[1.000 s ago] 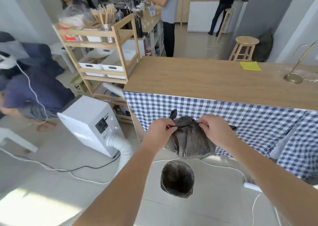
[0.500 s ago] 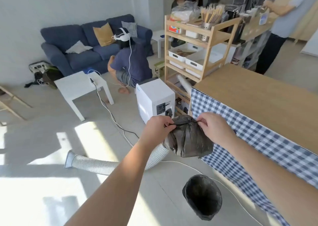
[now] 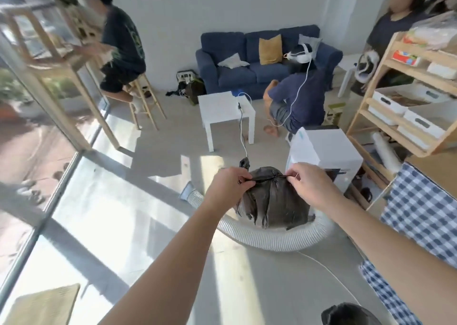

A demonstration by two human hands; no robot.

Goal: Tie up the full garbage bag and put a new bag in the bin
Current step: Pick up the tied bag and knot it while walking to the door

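A full dark grey garbage bag (image 3: pixel 274 201) hangs in the air in front of me, its top gathered into a tight strand. My left hand (image 3: pixel 228 186) pinches the left end of that strand, and a loose tail of plastic sticks up beside it. My right hand (image 3: pixel 308 183) pinches the right end. Both hands pull the strand sideways above the bag. The round bin (image 3: pixel 346 314), lined dark inside, shows only partly at the bottom right edge of the view.
A white ribbed hose (image 3: pixel 272 237) curves on the floor under the bag, from a white appliance (image 3: pixel 324 151). A checked-cloth counter (image 3: pixel 420 213) and wooden shelves (image 3: pixel 405 97) stand right. A white side table (image 3: pixel 225 109), sofa (image 3: pixel 247 62), several people and a glass wall (image 3: pixel 37 151) lie ahead and left.
My view has swung left, away from the counter toward the living area. The bin has slid to the bottom right corner. Both hands keep their hold on the bag's tied top.
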